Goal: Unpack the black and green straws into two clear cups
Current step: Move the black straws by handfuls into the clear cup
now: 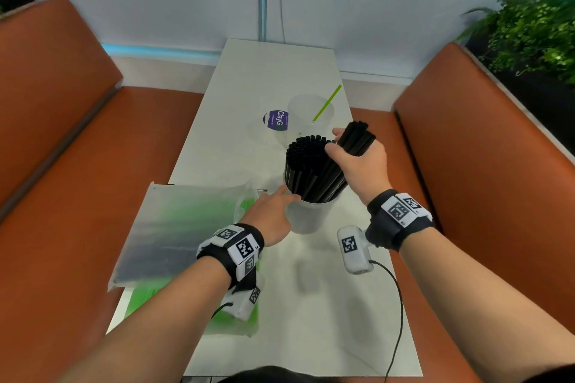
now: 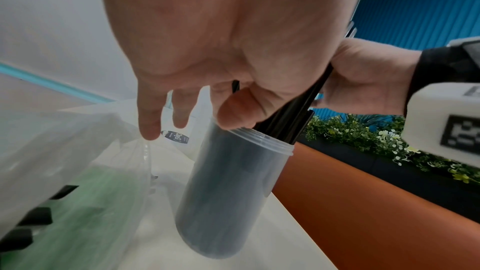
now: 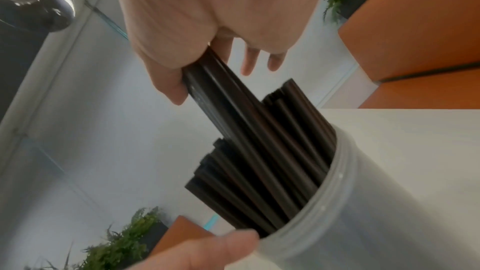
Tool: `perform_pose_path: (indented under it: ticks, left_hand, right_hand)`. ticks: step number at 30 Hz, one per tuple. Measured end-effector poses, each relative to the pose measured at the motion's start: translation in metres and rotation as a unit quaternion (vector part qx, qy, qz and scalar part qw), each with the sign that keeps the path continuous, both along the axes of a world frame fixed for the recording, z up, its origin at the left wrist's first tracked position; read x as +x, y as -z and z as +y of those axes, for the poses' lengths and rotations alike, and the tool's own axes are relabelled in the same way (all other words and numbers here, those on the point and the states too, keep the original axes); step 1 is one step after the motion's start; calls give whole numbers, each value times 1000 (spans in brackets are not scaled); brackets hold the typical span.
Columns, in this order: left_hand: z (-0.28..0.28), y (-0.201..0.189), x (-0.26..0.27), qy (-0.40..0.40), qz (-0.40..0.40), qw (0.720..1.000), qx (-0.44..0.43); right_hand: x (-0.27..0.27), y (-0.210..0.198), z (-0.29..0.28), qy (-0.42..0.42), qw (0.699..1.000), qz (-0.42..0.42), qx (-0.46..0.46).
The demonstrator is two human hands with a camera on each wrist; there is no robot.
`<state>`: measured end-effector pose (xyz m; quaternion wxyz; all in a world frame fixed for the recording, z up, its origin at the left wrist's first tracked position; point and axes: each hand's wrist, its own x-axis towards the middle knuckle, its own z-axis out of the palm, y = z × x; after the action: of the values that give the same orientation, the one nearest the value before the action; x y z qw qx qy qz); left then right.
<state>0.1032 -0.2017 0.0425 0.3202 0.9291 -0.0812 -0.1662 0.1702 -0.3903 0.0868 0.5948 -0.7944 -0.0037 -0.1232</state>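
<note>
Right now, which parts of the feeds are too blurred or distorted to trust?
Head view: the straw bags at left are motion-smeared, and the wide lens bends the benches. Left wrist view: the near cup and green bag are soft. Right wrist view: the black straws are slightly blurred, and the table looks tilted.

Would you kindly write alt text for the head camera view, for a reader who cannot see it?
A person's right hand grips a bundle of black straws standing in a clear cup on a white table, while the left hand touches the cup's rim. Behind stands a second clear cup holding one green straw; a plastic bag lies at left.
</note>
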Motion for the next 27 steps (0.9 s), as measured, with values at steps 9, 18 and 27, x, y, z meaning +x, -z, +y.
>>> perform_pose_path:
  ticks: [9, 18, 27]
  left_hand:
    - [-1, 3, 3, -2, -3, 1000, 0]
    - [-3, 3, 9, 1, -1, 999, 39]
    - [-6, -3, 9, -10, -16, 998, 64]
  right_hand:
    - [0, 19, 8, -1, 983, 80, -163]
    - [6, -6, 12, -77, 956, -136, -249]
    - [-2, 26, 34, -149, 769, -95, -614]
